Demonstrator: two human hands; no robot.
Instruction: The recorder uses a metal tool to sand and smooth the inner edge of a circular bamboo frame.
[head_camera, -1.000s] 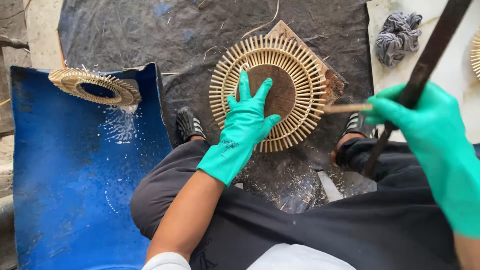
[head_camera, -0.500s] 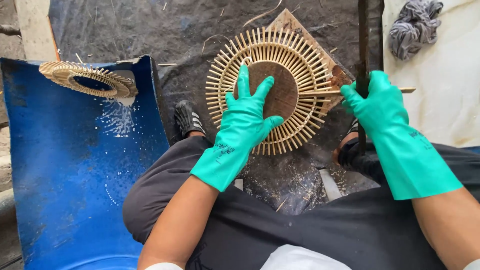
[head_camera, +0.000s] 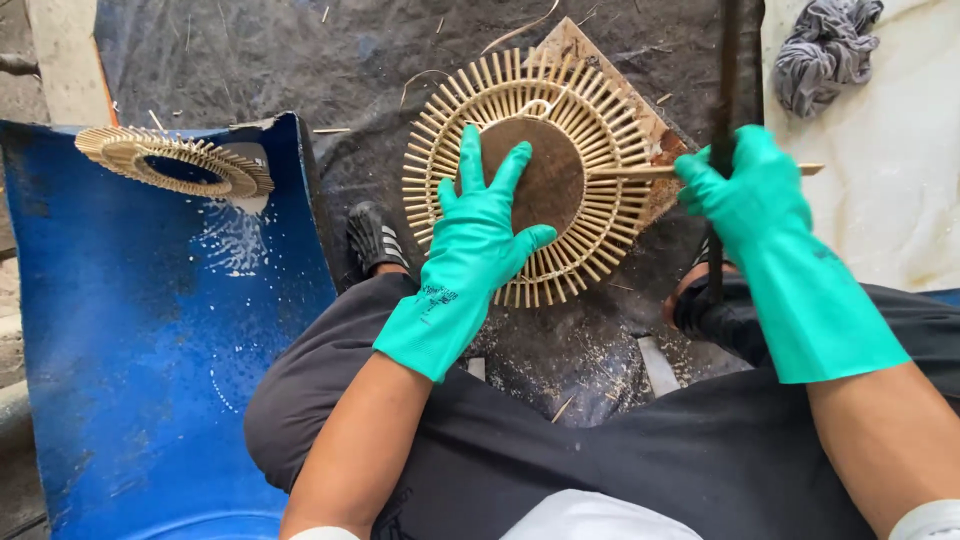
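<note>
A round frame of bamboo sticks with a brown disc in its middle lies on a wooden board on the dark ground sheet. My left hand, in a green rubber glove, presses flat on the disc with fingers spread. My right hand, also green-gloved, is closed around a dark upright rod at the frame's right edge, and a thin bamboo stick pokes sideways under its fingers across the frame's rim.
A blue curved plastic trough lies at the left with a second stick ring on its top edge. A grey rag rests on white sheeting at top right. My black-clad legs and shoes frame the work spot.
My right hand has drawn in from the right and now grips the rod upright at the frame's edge. The left hand has stayed pressed on the disc.
</note>
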